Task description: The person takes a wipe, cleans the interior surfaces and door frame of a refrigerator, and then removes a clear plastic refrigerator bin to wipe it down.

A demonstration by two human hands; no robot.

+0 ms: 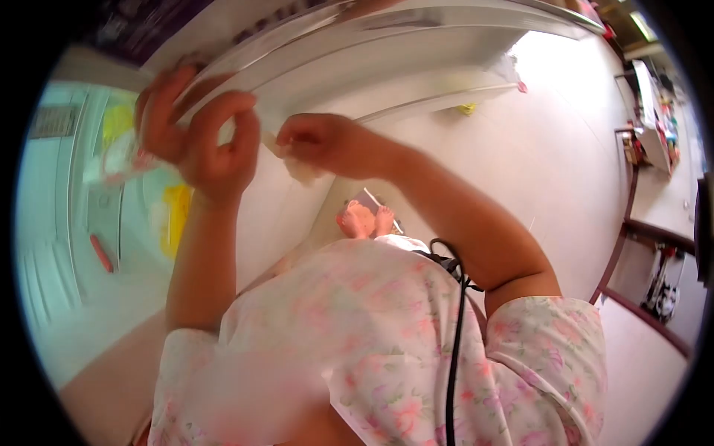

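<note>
My left hand (212, 137) is raised at the upper left, its fingers curled and the thumb and a finger bent into a ring; whether anything is between them is too blurred to tell. To its right, my right hand (316, 145) is closed on a pale, soft-looking piece (303, 172) that hangs below the fingers. The two hands are apart, in front of a white panel with clear, curved edges (357, 48).
Greenish glass shelving (93, 193) with a yellow item (175, 215) and a red-handled object (101, 253) stands at the left. Bare feet (364, 219) show below. A dark-framed rack (654, 241) and a cluttered white shelf (654, 115) are at the right.
</note>
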